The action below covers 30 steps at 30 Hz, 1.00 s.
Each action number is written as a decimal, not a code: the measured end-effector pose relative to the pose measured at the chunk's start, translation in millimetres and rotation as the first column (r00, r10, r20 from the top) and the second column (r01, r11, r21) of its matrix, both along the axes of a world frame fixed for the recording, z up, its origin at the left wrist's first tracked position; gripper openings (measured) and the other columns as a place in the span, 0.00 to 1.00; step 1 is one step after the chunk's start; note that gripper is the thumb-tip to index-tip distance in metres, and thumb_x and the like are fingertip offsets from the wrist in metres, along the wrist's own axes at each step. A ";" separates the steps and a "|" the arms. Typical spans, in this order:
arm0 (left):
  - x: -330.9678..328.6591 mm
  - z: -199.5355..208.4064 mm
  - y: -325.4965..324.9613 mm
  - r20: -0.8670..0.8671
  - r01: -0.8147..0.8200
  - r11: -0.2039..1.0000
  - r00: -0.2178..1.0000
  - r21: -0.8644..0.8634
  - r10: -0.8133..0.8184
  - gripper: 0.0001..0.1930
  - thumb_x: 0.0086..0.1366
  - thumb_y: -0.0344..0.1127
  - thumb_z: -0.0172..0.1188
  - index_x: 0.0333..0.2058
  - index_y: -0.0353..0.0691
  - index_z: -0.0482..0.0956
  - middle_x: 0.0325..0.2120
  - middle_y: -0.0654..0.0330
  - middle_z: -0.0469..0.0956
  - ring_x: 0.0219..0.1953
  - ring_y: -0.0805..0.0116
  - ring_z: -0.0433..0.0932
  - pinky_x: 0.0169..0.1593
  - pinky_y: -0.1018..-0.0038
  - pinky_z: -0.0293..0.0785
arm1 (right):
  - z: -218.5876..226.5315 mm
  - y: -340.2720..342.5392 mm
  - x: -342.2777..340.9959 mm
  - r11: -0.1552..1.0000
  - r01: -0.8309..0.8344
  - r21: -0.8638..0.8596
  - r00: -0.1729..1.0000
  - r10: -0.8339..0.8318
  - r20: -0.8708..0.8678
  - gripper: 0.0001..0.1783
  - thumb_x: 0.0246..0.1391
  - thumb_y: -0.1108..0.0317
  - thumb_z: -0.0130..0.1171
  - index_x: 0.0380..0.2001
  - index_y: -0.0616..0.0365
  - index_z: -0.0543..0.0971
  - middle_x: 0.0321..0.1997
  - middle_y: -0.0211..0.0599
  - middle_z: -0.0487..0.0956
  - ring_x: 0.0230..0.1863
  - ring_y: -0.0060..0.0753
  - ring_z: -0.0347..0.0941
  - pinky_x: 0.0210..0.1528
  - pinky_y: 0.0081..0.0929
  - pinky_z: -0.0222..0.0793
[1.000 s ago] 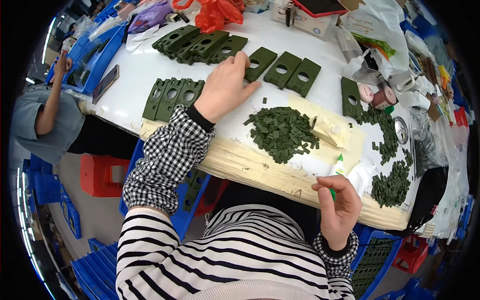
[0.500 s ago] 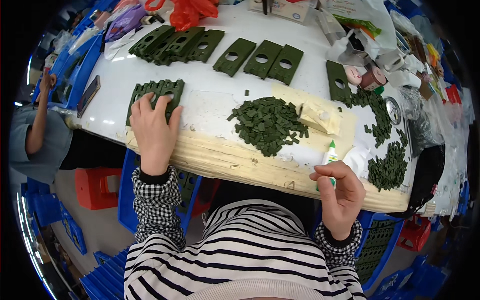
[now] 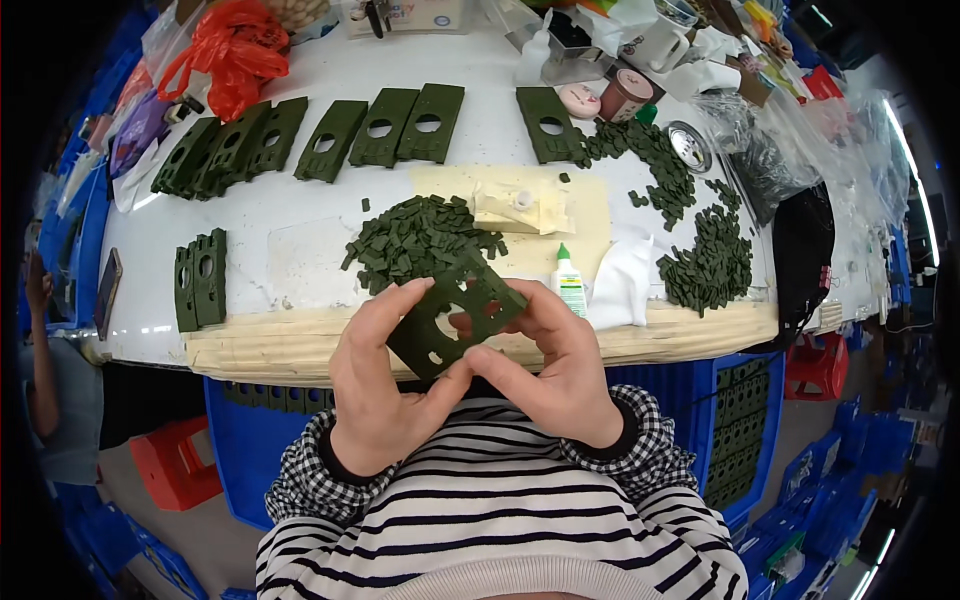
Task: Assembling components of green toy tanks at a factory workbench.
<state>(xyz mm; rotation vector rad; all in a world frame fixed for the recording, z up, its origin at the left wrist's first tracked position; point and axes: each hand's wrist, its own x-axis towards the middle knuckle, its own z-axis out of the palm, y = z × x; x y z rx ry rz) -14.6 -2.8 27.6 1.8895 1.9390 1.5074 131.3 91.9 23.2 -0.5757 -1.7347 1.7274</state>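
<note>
Between both hands I hold up a dark green plastic plate (image 3: 412,338) with a large hole and smaller openings, tilted above the table's padded front edge. My left hand (image 3: 385,385) grips its left side and lower edge, fingers closed. My right hand (image 3: 550,375) pinches its right side, the thumb at the lower corner. Just beyond lies a heap of small green plastic chips (image 3: 420,235). A white glue bottle with a green tip (image 3: 568,283) stands right of the heap, near a yellowish block (image 3: 510,205). At the left, similar green plates (image 3: 208,268) lie side by side.
Several green plates (image 3: 380,128) line the far side of the table. More chips (image 3: 710,260) are piled at the right, beside a white cloth (image 3: 622,275). A phone (image 3: 108,290) lies at the left edge. Blue crates (image 3: 245,450) and a red stool (image 3: 172,465) stand below; another person's arm (image 3: 42,350) shows far left.
My left hand has left the group of plates at the left and come to the middle with one plate. My right hand has moved in and now grips it too. The view has shifted right.
</note>
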 end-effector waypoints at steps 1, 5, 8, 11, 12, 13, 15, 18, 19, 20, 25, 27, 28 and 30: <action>3.1 0.2 0.7 0.007 0.012 1.000 1.000 -0.017 -0.012 0.35 0.47 0.29 0.72 0.52 0.32 0.63 0.45 0.47 0.73 0.44 0.57 0.77 0.47 0.68 0.75 | 1.7 1.6 2.6 0.999 0.004 -0.046 1.000 -0.004 -0.002 0.25 0.50 0.72 0.63 0.50 0.69 0.69 0.40 0.40 0.79 0.38 0.24 0.75 0.42 0.21 0.71; 12.1 5.3 2.3 0.505 0.216 0.976 0.844 -0.015 -0.179 0.32 0.56 0.39 0.68 0.53 0.33 0.62 0.47 0.47 0.72 0.50 0.60 0.74 0.53 0.67 0.72 | 12.8 11.3 17.9 0.968 -0.044 -0.248 0.998 0.030 -0.063 0.22 0.52 0.74 0.60 0.49 0.69 0.69 0.40 0.35 0.79 0.37 0.20 0.73 0.42 0.20 0.69; 4.8 -9.5 3.3 0.946 0.528 0.830 0.139 0.179 -0.292 0.29 0.65 0.46 0.56 0.56 0.35 0.59 0.49 0.48 0.69 0.55 0.60 0.70 0.56 0.64 0.70 | 22.2 20.5 32.0 0.938 -0.184 -0.293 0.981 0.157 -0.113 0.20 0.54 0.75 0.57 0.51 0.68 0.68 0.41 0.35 0.78 0.38 0.20 0.73 0.44 0.19 0.69; -0.8 -35.9 -6.3 0.976 0.747 0.630 -0.188 0.214 -0.108 0.33 0.63 0.47 0.58 0.59 0.35 0.56 0.50 0.48 0.69 0.54 0.56 0.71 0.55 0.60 0.70 | 39.2 24.5 36.1 0.874 -0.333 -0.354 0.941 0.332 -0.066 0.20 0.55 0.75 0.57 0.51 0.67 0.69 0.40 0.36 0.78 0.40 0.21 0.73 0.46 0.19 0.67; 2.7 -32.5 -6.2 0.943 0.742 0.597 -0.323 0.306 -0.082 0.36 0.62 0.46 0.61 0.61 0.35 0.55 0.49 0.51 0.71 0.52 0.55 0.73 0.54 0.59 0.71 | 36.4 26.2 37.1 0.862 -0.374 -0.341 0.924 0.377 -0.061 0.21 0.55 0.72 0.58 0.51 0.66 0.70 0.39 0.36 0.79 0.41 0.23 0.73 0.48 0.22 0.67; 4.5 -33.0 -4.6 0.920 0.739 0.572 -0.386 0.355 -0.072 0.37 0.60 0.47 0.62 0.61 0.36 0.55 0.48 0.51 0.71 0.51 0.54 0.74 0.53 0.59 0.72 | 33.0 27.7 37.5 0.883 -0.388 -0.265 0.920 0.387 -0.058 0.21 0.54 0.72 0.59 0.51 0.66 0.70 0.39 0.36 0.80 0.41 0.23 0.73 0.48 0.23 0.67; 5.8 -39.5 -2.1 0.877 0.719 0.527 -0.466 0.454 -0.119 0.39 0.57 0.45 0.65 0.61 0.37 0.55 0.47 0.49 0.72 0.48 0.51 0.75 0.52 0.57 0.73 | 27.0 32.7 36.5 0.902 -0.418 -0.108 0.908 0.415 -0.051 0.22 0.53 0.71 0.61 0.51 0.64 0.71 0.38 0.36 0.80 0.40 0.25 0.74 0.47 0.24 0.68; 6.5 -51.2 8.4 0.779 0.657 0.418 -0.520 0.627 -0.352 0.39 0.56 0.38 0.67 0.61 0.39 0.54 0.46 0.44 0.72 0.45 0.45 0.76 0.49 0.53 0.76 | 32.7 67.0 47.7 0.944 -0.128 0.306 0.981 0.075 0.178 0.20 0.49 0.70 0.63 0.46 0.64 0.77 0.36 0.38 0.81 0.40 0.27 0.75 0.47 0.24 0.68; 7.3 -51.1 12.4 0.719 0.632 0.360 -0.517 0.686 -0.464 0.36 0.58 0.34 0.64 0.61 0.39 0.53 0.47 0.41 0.70 0.44 0.43 0.76 0.48 0.51 0.77 | 32.3 79.2 47.4 0.887 0.087 0.454 0.944 -0.219 0.248 0.15 0.49 0.72 0.62 0.41 0.65 0.79 0.32 0.37 0.81 0.36 0.24 0.75 0.41 0.21 0.69; 7.9 -49.1 8.0 0.734 0.600 0.425 -0.522 0.678 -0.434 0.40 0.57 0.33 0.66 0.62 0.40 0.50 0.44 0.42 0.71 0.44 0.44 0.76 0.50 0.50 0.76 | 18.5 97.6 50.6 0.680 0.232 0.696 0.840 -0.500 0.209 0.10 0.49 0.73 0.61 0.36 0.65 0.80 0.31 0.37 0.81 0.31 0.23 0.73 0.35 0.21 0.68; 4.9 -36.2 1.9 0.872 0.585 0.649 -0.372 0.485 -0.316 0.49 0.47 0.43 0.74 0.62 0.35 0.52 0.46 0.51 0.71 0.50 0.52 0.74 0.54 0.55 0.72 | -8.2 138.4 59.2 0.358 0.085 0.930 0.563 -0.787 0.251 0.06 0.45 0.68 0.64 0.28 0.56 0.80 0.26 0.31 0.78 0.32 0.36 0.72 0.39 0.34 0.62; 6.0 -34.2 -1.5 0.899 0.566 0.703 -0.338 0.431 -0.279 0.48 0.48 0.44 0.73 0.62 0.36 0.53 0.46 0.52 0.70 0.50 0.52 0.73 0.54 0.55 0.71 | -11.8 141.3 59.9 0.377 0.052 0.925 0.550 -0.784 0.289 0.05 0.45 0.69 0.64 0.26 0.56 0.80 0.26 0.32 0.78 0.33 0.37 0.72 0.39 0.35 0.62; 5.2 -36.0 -1.4 0.894 0.558 0.702 -0.333 0.443 -0.300 0.47 0.48 0.45 0.73 0.61 0.36 0.54 0.46 0.53 0.70 0.50 0.52 0.73 0.54 0.55 0.71 | -13.4 142.0 59.5 0.388 0.036 0.921 0.542 -0.782 0.308 0.04 0.44 0.69 0.63 0.26 0.56 0.80 0.26 0.33 0.78 0.33 0.37 0.72 0.40 0.35 0.62; 4.3 -41.6 0.0 0.883 0.543 0.697 -0.325 0.468 -0.340 0.45 0.49 0.45 0.72 0.61 0.38 0.55 0.47 0.54 0.69 0.50 0.52 0.73 0.54 0.55 0.71 | -14.8 142.8 57.6 0.418 0.052 0.907 0.544 -0.774 0.325 0.04 0.44 0.70 0.63 0.25 0.57 0.79 0.26 0.33 0.78 0.33 0.38 0.72 0.40 0.36 0.62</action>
